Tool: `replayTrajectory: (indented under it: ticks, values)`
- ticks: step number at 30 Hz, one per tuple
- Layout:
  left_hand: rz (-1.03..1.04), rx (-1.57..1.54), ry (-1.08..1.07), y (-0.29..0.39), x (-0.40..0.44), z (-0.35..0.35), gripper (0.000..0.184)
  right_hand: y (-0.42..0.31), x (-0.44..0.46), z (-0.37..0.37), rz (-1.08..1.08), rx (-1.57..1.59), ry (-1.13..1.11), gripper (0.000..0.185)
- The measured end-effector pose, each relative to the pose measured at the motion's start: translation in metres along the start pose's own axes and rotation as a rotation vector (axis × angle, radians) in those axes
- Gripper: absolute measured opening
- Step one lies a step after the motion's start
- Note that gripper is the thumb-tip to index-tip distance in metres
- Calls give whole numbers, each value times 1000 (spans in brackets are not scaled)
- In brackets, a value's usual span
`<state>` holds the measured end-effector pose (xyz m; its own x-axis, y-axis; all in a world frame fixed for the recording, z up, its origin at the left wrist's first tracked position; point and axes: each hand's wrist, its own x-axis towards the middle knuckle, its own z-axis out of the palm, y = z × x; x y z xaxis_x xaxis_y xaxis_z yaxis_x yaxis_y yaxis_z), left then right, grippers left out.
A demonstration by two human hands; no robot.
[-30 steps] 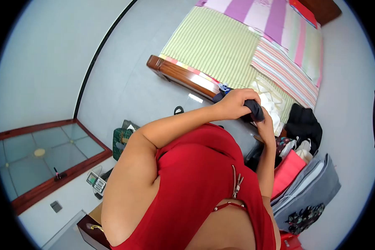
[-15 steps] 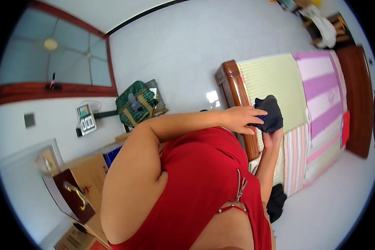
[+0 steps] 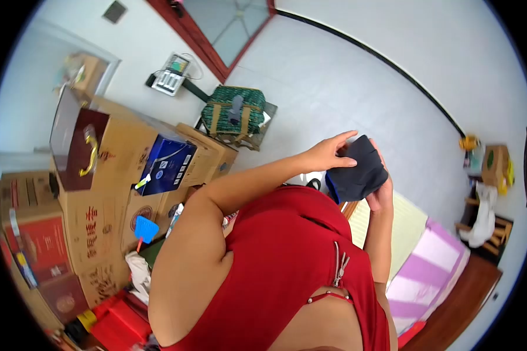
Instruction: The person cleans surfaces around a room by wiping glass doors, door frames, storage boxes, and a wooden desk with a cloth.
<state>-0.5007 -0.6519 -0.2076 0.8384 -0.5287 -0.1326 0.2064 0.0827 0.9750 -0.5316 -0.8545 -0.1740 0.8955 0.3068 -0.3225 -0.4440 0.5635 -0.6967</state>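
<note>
A dark, folded cloth item point(image 3: 360, 172) with a blue edge on its lower left stands out in front of my chest. My right hand point(image 3: 382, 190) holds it from the right, fingers partly behind the cloth. On its left side is my left hand point(image 3: 329, 153), with thumb and forefinger spread apart; the thumb tip touches the cloth's edge and the forefinger points past its top.
Cardboard boxes point(image 3: 96, 228) are stacked at the left, near a blue box point(image 3: 167, 165). A green patterned bag point(image 3: 234, 111) rests at upper centre, beside a scale display point(image 3: 171, 75). The bed point(image 3: 421, 263) lies lower right; a wooden chair with white cloth point(image 3: 483, 216) stands beyond.
The view has swung left, bringing the boxes in and moving the bed to the lower right. The dark cloth has been turned and spread flatter; my left hand has loosened from it.
</note>
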Motion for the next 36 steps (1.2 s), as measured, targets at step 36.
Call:
replayTrajectory:
  ticks: [36]
  values:
    - [31,745,1168,35,44,-557,27,50,375,147,221,-104,123,51]
